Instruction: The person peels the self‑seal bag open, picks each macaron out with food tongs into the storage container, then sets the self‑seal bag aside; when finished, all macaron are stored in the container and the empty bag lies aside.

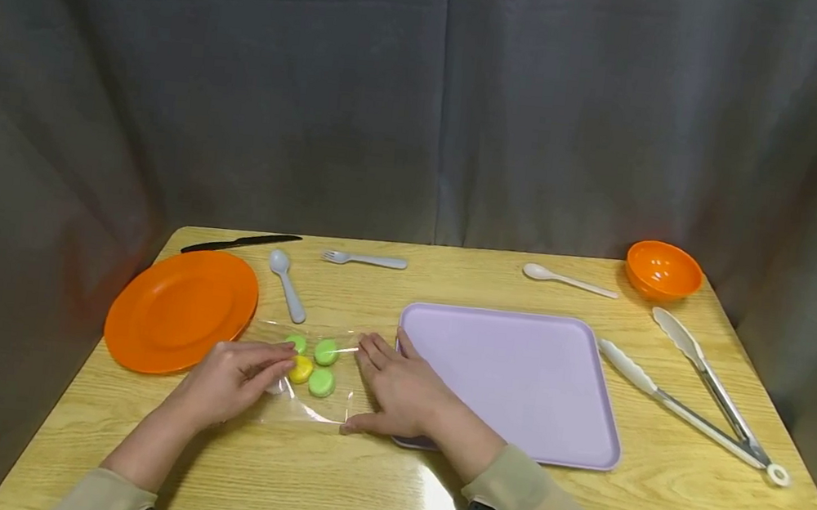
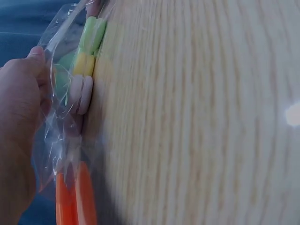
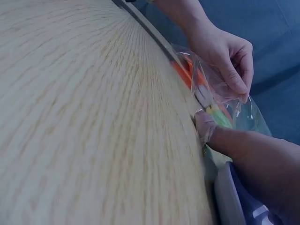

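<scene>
A clear plastic bag [image 1: 337, 404] lies near the table's front with macarons inside. Several are green [image 1: 322, 382], one is yellow [image 1: 301, 369], and a pale macaron [image 2: 85, 95] shows in the left wrist view, mostly hidden by my hand from above. My left hand [image 1: 230, 373] pinches the bag's film between thumb and fingers over its left part; the right wrist view shows the film [image 3: 220, 89] lifted there. My right hand [image 1: 399, 385] lies with fingers spread along the bag's right edge, pressing it down beside the lilac tray [image 1: 515, 380].
An orange plate [image 1: 181, 311] is left of the bag. Behind lie a black knife [image 1: 240, 243], a grey spoon [image 1: 287, 284], a grey fork [image 1: 364, 260] and a pale spoon [image 1: 568, 281]. Tongs [image 1: 706, 390] spread open right of the tray, below an orange bowl [image 1: 663, 271].
</scene>
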Available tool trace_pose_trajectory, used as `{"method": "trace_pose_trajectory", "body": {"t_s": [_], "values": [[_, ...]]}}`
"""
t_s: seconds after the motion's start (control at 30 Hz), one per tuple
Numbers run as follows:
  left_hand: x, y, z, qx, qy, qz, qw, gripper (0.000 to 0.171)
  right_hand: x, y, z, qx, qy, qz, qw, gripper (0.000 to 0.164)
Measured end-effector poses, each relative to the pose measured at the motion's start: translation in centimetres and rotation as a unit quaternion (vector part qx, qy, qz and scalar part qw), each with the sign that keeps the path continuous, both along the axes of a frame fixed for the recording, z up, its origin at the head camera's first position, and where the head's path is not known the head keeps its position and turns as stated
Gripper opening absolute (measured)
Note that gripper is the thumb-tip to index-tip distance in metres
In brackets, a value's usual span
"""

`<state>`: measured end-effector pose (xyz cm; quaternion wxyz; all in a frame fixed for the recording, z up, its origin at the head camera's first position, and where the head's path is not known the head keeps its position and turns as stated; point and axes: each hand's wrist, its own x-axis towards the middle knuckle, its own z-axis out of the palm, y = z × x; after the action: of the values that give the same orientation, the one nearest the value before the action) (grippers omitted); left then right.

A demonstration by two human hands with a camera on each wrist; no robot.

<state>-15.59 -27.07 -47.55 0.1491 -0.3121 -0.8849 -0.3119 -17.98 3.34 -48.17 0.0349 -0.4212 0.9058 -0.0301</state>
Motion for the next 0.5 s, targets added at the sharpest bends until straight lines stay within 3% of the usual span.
{"method": "trace_pose_trajectory", "body": {"t_s": [0.23,0.33,0.5], "values": [[0.0,0.1,0.1,0.012,0.0,-0.004,0.9999,0.021,-0.2,1.2,1.1,-0.046,-0.026,0.012,0.999,0.099],[0.0,0.0,0.1,0.028,0.0,-0.009,0.9996,0.021,-0.3,2.4,2.1,-0.104,-0.028,0.022,0.994,0.082],[0.0,-0.1,-0.2,0.052,0.01,-0.01,0.9985,0.023,-0.7,5.3,3.4,-0.209,-0.016,0.026,0.977,0.056]]}}
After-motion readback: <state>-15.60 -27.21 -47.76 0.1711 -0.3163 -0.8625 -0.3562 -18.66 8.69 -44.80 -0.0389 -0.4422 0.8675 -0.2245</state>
